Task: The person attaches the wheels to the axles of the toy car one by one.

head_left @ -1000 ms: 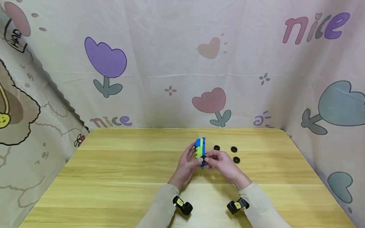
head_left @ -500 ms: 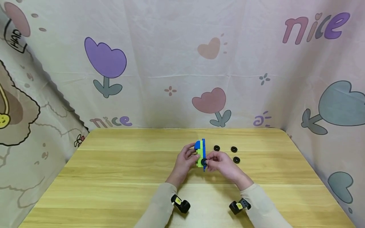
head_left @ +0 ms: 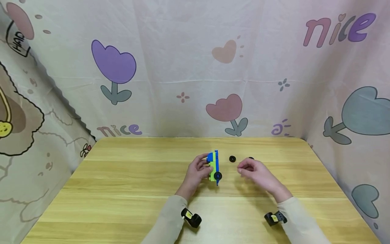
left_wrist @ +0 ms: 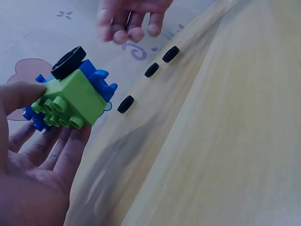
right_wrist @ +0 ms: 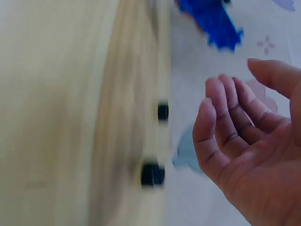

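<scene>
My left hand (head_left: pixel 195 171) grips a toy car of green and blue building bricks (left_wrist: pixel 77 96), thumb on one side and fingers on the other. In the head view the car is held on end, its blue base facing right. One black wheel (head_left: pixel 217 176) sits on the car near its lower end. My right hand (head_left: pixel 254 171) is off to the right of the car, fingers loosely bent and holding nothing, as the right wrist view shows. Loose black tyres lie past it: one tyre (head_left: pixel 232 159) between the hands, another (head_left: pixel 251 158) partly hidden behind the right hand.
The wooden table (head_left: pixel 128 189) carries the loose tyres, three of which show in the left wrist view, the nearest tyre (left_wrist: pixel 125 104) beside the car. A printed cloth (head_left: pixel 170 61) hangs behind the table. Small cameras are strapped to both wrists.
My right hand has let go of the wheel on the car and moved right, over toward the loose tyres. The left hand keeps the car and has lowered slightly.
</scene>
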### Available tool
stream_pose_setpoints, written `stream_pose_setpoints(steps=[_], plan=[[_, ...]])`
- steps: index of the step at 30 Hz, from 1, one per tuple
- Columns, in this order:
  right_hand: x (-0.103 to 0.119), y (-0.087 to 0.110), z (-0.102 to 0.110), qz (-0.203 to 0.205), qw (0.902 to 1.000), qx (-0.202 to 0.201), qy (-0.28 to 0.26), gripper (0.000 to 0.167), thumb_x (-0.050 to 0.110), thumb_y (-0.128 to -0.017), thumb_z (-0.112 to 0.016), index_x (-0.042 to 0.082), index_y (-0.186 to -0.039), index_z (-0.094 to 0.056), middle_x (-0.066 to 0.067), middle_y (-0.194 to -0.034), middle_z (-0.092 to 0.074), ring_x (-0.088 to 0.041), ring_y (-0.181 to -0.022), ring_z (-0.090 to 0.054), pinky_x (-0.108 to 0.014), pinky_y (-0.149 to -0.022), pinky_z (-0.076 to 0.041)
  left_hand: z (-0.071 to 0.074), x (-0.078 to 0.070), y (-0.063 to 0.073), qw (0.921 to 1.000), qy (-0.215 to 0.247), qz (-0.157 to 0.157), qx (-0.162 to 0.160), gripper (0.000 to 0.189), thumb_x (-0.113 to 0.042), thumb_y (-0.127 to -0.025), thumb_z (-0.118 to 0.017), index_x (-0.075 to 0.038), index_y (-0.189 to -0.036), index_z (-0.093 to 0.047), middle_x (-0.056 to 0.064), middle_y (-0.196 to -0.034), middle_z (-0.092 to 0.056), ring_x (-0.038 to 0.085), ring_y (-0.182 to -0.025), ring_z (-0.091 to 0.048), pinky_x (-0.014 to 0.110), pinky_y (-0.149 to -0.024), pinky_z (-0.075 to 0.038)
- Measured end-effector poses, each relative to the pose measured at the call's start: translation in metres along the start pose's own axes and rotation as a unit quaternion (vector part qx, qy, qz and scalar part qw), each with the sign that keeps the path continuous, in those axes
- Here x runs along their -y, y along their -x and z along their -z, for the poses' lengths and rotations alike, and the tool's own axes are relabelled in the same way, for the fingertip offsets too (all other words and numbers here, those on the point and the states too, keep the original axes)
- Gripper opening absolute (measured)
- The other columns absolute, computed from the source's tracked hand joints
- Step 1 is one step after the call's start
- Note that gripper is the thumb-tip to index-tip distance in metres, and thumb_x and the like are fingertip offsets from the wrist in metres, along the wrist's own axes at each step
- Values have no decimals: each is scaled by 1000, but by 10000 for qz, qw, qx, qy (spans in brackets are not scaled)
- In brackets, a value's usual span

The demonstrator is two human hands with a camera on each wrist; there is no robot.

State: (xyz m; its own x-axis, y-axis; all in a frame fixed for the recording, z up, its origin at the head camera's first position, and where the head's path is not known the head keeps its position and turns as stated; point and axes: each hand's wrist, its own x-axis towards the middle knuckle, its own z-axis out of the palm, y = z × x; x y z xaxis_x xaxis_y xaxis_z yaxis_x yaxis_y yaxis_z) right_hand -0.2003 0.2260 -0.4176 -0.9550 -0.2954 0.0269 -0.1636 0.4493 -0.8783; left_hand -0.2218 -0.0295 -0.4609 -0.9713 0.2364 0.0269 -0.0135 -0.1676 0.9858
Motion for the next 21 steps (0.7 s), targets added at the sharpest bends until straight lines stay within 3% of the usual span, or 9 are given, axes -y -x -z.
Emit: stream_pose_setpoints(steps=[4, 7, 12, 21], plan=[[-4, 3, 26, 30, 9930, -316, 1141, 19, 11, -92, -68, -1, -105, -63, -5, -91, -63, -20, -85, -58, -35, -74, -51, 1, 0, 1, 10000, -69, 23, 0, 54, -3, -90, -68, -10, -141, -49, 14, -118, -61, 21, -98, -59, 31, -78, -54], [-7, 4, 42, 103, 9859, -390, 1626, 19, 10, -90, -69, 0, -105, -63, -3, -92, -62, -19, -85, -57, -36, -73, -49, 2, 0, 0, 9999, -99, 22, -11, 54, -2, -90, -67, -9, -141, -49, 14, -118, -61, 21, -98, -59, 30, -77, -54], [-15, 3, 54, 180, 9805, -241, 1942, 26, 8, -86, -72, -4, -107, -62, -9, -97, -61, -20, -85, -58, -38, -75, -48, 0, -1, 1, 9998, -173, 86, -43, 55, -2, -91, -67, -11, -141, -49, 13, -118, -61, 21, -98, -59, 30, -77, -54], [-37, -4, 51, -84, 9779, 371, 2055, 40, 7, -82, -76, -10, -113, -59, -11, -98, -60, -26, -89, -57, -45, -81, -49, 0, 1, 1, 9993, -322, 175, -37, 56, -5, -90, -69, -13, -142, -50, 11, -117, -61, 22, -101, -59, 33, -79, -55]])
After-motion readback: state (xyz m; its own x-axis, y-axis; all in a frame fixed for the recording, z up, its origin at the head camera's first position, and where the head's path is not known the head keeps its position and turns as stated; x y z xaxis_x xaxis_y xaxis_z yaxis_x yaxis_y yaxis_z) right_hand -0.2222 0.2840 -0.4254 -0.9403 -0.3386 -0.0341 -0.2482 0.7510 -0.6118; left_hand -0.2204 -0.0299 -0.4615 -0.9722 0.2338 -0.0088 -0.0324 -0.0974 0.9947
